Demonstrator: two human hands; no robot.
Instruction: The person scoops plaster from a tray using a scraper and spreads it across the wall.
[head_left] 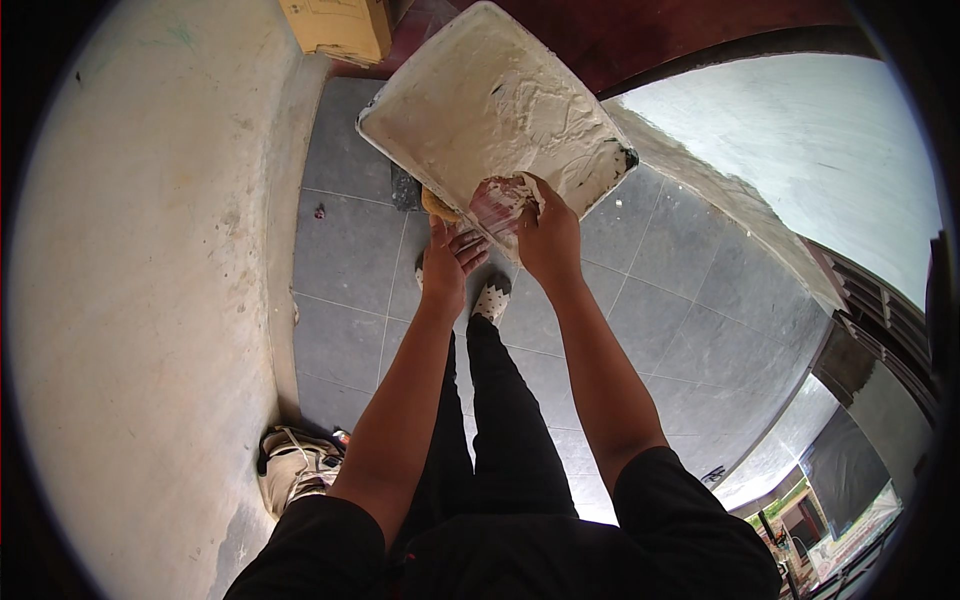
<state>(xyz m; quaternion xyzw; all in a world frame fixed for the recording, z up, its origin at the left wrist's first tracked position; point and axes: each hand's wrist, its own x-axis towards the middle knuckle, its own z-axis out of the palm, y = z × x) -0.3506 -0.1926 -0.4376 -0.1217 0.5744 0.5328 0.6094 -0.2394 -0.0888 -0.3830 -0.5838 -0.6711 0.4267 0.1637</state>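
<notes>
A large square white tray (430, 75) spreads out ahead of me, with creamy white paste (545, 110) smeared and ridged inside it. At its near corner my right hand (548, 238) grips a flat reddish piece (497, 205) coated with white paste; I cannot make out its exact kind. My left hand (452, 262) is just below that corner, its fingers stretched out and apart. By the left thumb, a yellowish rounded thing (438, 206) shows partly under the tray's edge, beside a dark grey piece (405, 190).
Grey tiles (345, 250) cover the floor, with my sock-clad foot (491, 298) below the hands. A pale wall (160, 250) rises on the left. A beige bag (298, 465) leans against it. A yellow box (340, 28) stands at the far left, and a bluish-white wall (790, 140) runs along the right.
</notes>
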